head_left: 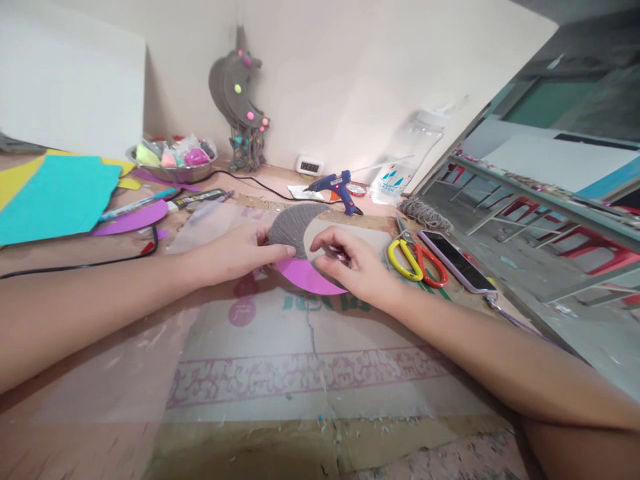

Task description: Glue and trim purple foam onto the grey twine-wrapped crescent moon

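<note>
My left hand (245, 253) pinches a purple paper crescent (313, 277) between thumb and fingers. Grey yarn (290, 230) is wound closely over the crescent's upper left part, while its lower curve is bare purple. Close by at the inner edge, my right hand (350, 260) has its fingers curled, with thumb and index fingertips almost together; whatever they hold is too small to make out. A thin grey strand (313, 337) runs down from below the crescent across the plastic sheet (240, 347).
Scissors (417, 257), a phone (457, 261) and a yarn bundle (427, 213) lie to the right. Behind are a blue glue gun (335, 189), small clock (310, 165), clear jug (410, 157) and decorated grey moon (235, 87). Coloured sheets (60, 197) and a metal bowl (173, 173) occupy the left.
</note>
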Tool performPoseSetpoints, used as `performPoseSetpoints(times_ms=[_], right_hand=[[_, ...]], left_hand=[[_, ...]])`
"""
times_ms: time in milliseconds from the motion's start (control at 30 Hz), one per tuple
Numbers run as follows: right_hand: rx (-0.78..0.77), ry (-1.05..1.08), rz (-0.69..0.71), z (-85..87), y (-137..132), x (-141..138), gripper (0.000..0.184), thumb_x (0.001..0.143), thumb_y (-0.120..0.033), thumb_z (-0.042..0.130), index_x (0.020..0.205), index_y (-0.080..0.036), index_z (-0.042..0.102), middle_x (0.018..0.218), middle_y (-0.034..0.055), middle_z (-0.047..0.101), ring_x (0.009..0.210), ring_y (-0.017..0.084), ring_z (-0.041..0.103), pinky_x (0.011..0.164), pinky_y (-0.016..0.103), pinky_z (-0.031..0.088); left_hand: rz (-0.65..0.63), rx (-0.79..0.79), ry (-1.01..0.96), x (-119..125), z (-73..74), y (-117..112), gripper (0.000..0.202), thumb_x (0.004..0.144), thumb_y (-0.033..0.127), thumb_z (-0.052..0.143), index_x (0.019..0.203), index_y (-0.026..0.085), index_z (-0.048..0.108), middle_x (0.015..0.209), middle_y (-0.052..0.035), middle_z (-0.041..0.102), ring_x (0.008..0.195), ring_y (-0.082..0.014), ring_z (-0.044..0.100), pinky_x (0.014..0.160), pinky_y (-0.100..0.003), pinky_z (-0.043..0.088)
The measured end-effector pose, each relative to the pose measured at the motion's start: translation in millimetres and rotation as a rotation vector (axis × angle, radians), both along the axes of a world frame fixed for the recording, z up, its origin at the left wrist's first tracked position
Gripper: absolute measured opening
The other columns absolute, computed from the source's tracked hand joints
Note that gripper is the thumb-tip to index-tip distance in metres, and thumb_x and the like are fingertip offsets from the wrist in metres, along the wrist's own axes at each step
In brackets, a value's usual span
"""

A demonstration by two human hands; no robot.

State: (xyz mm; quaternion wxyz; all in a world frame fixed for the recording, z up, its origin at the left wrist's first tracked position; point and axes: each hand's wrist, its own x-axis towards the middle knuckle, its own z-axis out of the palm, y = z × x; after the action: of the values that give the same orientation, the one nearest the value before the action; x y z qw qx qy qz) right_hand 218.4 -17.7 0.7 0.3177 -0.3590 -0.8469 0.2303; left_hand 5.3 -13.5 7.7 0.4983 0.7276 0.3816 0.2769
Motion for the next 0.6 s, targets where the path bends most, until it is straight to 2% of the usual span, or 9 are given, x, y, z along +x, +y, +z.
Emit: performPoseSetpoints(times_ms=[100,233,367,600], right_hand=[[0.239,-0.061,-0.011,0.5,4.1,8.1,0.029,0.087,-0.039,0.046,0.102,-0.015,0.054,0.088,0.0053,0.055,0.078,0.015,0.050,0.070,0.028,0.041],[0.409,-0.182,-0.039,-0.6,5.8,14.0,0.030,0.090,-0.032,0.043,0.115,-0.018,0.054,0.090,0.0058,0.058,0.083,0.016,0.053,0.075,0.030,0.042],[0.504,-0.244,-0.051,-2.8,5.9,14.9,0.027,0.089,-0.028,0.047,0.110,-0.017,0.060,0.080,0.0042,0.058,0.075,0.015,0.053,0.069,0.028,0.041],[0.598,-0.340,-0.034,-5.6,4.9,14.3,0.028,0.090,-0.030,0.046,0.108,-0.016,0.062,0.076,0.0043,0.058,0.071,0.015,0.052,0.066,0.027,0.040]], left_hand=[[0.014,-0.003,-0.009,-0.5,0.3,-0.2,0.012,0.078,0.028,0.053,0.078,0.016,0.055,0.054,0.0046,0.049,0.045,-0.0070,0.044,0.039,-0.017,0.036],[0.042,0.029,0.011,-1.8,-0.1,0.2,0.015,0.077,0.030,0.054,0.082,0.017,0.057,0.055,0.0045,0.050,0.046,-0.0079,0.046,0.040,-0.018,0.037],[0.051,0.051,0.019,-2.9,-1.5,1.3,0.017,0.076,0.032,0.054,0.082,0.016,0.058,0.056,0.0038,0.051,0.048,-0.0087,0.047,0.042,-0.020,0.037],[0.063,0.099,0.036,-3.1,-2.8,3.0,0.021,0.075,0.033,0.053,0.088,0.017,0.058,0.064,0.0029,0.054,0.051,-0.0093,0.047,0.047,-0.022,0.039]])
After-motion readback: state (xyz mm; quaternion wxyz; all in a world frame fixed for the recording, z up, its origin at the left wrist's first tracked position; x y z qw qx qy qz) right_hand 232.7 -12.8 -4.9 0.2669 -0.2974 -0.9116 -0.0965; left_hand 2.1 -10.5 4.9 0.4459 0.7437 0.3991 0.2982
